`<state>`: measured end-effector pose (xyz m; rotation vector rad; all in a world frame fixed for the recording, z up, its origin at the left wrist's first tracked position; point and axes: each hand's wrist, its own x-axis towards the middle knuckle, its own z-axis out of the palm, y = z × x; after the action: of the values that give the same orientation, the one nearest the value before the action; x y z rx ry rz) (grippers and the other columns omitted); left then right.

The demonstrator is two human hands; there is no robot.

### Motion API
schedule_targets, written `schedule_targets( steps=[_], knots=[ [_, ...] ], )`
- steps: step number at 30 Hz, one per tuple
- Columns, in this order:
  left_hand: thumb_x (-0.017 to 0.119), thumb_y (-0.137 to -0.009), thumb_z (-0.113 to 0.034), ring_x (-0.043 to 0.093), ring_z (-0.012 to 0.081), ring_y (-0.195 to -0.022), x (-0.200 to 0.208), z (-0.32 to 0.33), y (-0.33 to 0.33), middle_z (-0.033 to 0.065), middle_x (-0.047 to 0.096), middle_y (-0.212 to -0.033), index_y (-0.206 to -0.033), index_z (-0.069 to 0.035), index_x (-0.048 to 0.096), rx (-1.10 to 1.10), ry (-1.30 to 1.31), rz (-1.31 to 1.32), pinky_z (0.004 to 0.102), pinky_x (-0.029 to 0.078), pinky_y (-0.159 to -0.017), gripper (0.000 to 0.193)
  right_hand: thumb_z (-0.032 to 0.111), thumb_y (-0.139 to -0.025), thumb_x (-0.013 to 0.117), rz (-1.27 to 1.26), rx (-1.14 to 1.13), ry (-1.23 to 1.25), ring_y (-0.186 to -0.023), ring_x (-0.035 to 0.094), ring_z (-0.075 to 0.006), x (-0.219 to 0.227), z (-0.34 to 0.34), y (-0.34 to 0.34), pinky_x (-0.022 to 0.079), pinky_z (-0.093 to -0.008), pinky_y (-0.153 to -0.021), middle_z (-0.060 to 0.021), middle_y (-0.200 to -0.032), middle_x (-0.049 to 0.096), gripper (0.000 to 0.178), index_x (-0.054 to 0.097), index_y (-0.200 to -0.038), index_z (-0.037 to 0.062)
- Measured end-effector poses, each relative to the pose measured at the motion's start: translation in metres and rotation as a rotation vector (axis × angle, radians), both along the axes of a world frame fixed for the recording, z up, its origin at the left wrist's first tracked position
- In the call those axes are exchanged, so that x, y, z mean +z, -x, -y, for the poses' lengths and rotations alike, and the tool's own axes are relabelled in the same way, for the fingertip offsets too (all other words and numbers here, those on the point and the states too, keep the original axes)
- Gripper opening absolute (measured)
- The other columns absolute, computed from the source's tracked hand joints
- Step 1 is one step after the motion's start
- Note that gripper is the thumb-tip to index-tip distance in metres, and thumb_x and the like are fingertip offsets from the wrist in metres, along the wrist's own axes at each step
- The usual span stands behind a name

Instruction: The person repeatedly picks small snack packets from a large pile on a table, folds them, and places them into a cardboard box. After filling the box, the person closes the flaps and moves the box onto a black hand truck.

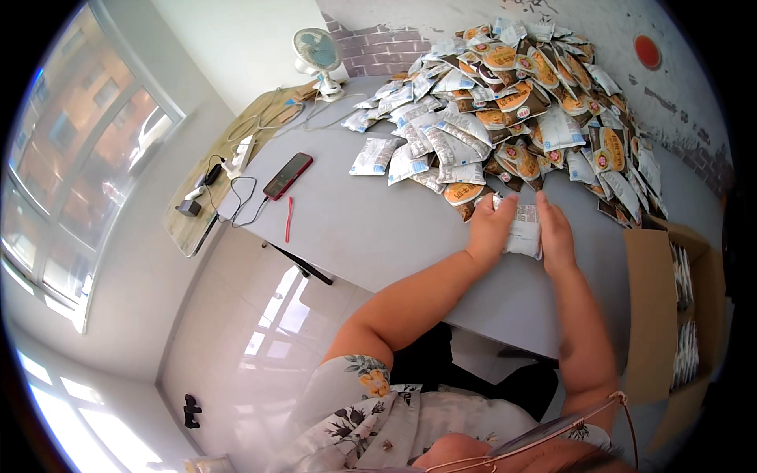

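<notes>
Glasses rim [552, 436] nearest; white packet [523, 233] sits between the pile [520, 102] and the counter's [347, 229] near edge, right hand [557, 232] flat alongside, fingers straight, left hand's [491, 227] pinch unclear, so best press lightly, evenly, to avoid crumpling it.

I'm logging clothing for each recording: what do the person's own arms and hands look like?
The left hand and right hand are gloveless, with no watch visible. The pale left sleeve is short, leaving the forearm bare, and printed with a yellow-orange flower.
</notes>
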<state>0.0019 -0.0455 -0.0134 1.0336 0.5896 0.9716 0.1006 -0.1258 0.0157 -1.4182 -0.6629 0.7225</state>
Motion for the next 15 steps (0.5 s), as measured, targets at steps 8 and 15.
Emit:
schedule_targets(
  steps=[8, 15],
  knots=[
    [0.059, -0.092, -0.023, 0.048, 0.0067, -0.062, 0.022, 0.018, 0.003, -0.0003, 0.053, -0.072, -0.082, -0.008, 0.049, -0.063, 0.16, 0.067, 0.0265, 0.043, -0.053, 0.02, 0.037, -0.088, 0.065, 0.178, 0.019, -0.019, -0.069, 0.054, -0.0083, -0.006, 0.01, -0.001, 0.045, -0.0265, -0.062, -0.0017, -0.079, 0.061, 0.036, 0.061, -0.084, 0.002],
    [0.058, -0.093, -0.022, 0.052, 0.0084, -0.063, 0.011, 0.018, 0.006, 0.0006, 0.056, -0.073, -0.084, -0.008, 0.05, -0.078, 0.031, 0.017, 0.0264, 0.045, -0.054, 0.018, 0.045, -0.092, 0.058, -0.129, 0.032, -0.016, -0.066, 0.05, -0.0081, -0.011, 0.006, -0.005, 0.042, -0.0251, -0.059, -0.0009, -0.077, 0.058, 0.043, 0.06, -0.08, 0.0042]
  ],
)
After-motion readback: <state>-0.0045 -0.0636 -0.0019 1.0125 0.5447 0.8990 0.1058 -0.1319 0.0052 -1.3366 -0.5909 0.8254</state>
